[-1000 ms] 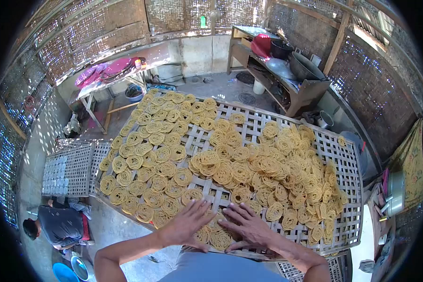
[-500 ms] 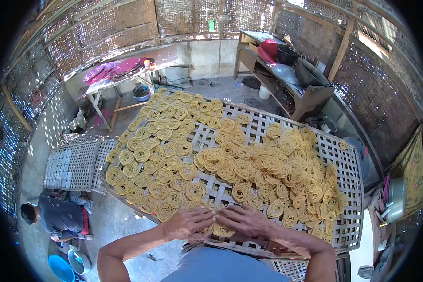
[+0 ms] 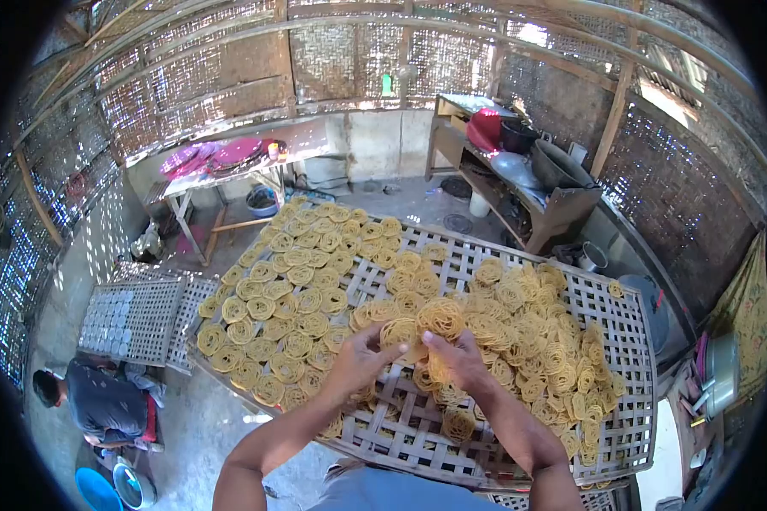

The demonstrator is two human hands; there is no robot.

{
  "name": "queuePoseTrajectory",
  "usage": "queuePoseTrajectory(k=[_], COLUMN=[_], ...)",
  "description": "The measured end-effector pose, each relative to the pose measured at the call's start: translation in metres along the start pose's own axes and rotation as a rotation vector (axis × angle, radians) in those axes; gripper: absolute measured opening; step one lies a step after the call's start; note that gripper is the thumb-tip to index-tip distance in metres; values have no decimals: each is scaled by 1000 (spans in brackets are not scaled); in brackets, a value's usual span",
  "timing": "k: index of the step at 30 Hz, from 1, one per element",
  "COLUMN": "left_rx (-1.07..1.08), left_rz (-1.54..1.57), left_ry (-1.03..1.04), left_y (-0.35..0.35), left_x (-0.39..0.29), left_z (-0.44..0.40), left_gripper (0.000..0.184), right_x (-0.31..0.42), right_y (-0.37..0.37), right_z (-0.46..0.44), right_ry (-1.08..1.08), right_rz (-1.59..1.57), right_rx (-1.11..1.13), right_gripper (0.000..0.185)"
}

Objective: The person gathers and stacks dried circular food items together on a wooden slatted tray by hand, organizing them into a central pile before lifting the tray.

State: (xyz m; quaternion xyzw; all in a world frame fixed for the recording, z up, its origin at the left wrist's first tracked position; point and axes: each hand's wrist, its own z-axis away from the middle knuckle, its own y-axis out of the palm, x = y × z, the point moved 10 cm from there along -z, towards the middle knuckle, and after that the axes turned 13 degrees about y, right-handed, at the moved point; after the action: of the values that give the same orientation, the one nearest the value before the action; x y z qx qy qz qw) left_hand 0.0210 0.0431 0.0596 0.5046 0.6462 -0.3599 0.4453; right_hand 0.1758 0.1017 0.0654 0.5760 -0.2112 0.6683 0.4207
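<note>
Here our left hand [image 3: 358,363] and right hand [image 3: 462,361] grip yellow coils [image 3: 441,317] by their near edges over the woven rack [image 3: 407,441], seemingly to avoid crushing them.

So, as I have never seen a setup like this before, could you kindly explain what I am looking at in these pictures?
Of course. There is no machine here: the arms reaching in from the bottom belong to a person working with bare hands. Every picture comes from one camera worn on that person's head, looking forward and down.

In front is a large woven lattice tray. On its left part lie flat, round coils of yellow strands, set close together; on its right is a loose heap of similar coils.

The left hand and right hand hold yellow coils just above the tray; exactly how many is hard to tell. The person at lower left is someone else.
</note>
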Motion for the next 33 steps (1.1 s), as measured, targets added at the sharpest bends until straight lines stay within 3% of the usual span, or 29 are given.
queuePoseTrajectory(k=[5, 9, 12, 13, 15, 16, 19, 20, 23, 26, 29, 33], left_rx=[-61, -68, -52, -37, 102, 169, 164, 220, 150, 13, -102, -130], left_rz=[109, 249, 163, 107, -167, -305, -825, -731, -1115, -1278, -1424, -1540], left_ry=[-178, -319, -373, -381, -214, -132, 425, 245, 335, 220, 29, -68], left_y=[24, 31, 19, 12, 6, 3, -28, -48, -115, -192, -251, -276], left_x=[14, 28, 45, 48, 37, 30, -26, -16, -22, -18, -4, 11], left_z=[-2, -1, -3, -3, -9, -10, -7, -4, 18, 40, 60, 76], left_gripper=[28, 27, 33, 37, 47, 52, 67, 80, 84, 89, 87, 83], right_x=[-9, -1, -10, -7, -3, -4, 21, 24, 26, -26, -66, -89], right_y=[-24, -33, -55, -57, -57, -57, -56, -50, 12, 91, 146, 180], right_z=[1, 11, 6, 6, 6, -1, 21, 30, 58, 64, 63, 27], right_ry=[-113, -461, -283, -237, -138, -184, -429, -472, -674, -639, -606, -698], right_rz=[12, -16, -235, -134, 64, 225, 826, 897, 1131, 1421, 1421, 1459], right_rx=[-146, -221, -128, -151, -189, -167, -524, -551, -462, 25, 365, 459], right_gripper=[26, 24, 26, 26, 26, 41, 62, 83, 94, 102, 102, 98])
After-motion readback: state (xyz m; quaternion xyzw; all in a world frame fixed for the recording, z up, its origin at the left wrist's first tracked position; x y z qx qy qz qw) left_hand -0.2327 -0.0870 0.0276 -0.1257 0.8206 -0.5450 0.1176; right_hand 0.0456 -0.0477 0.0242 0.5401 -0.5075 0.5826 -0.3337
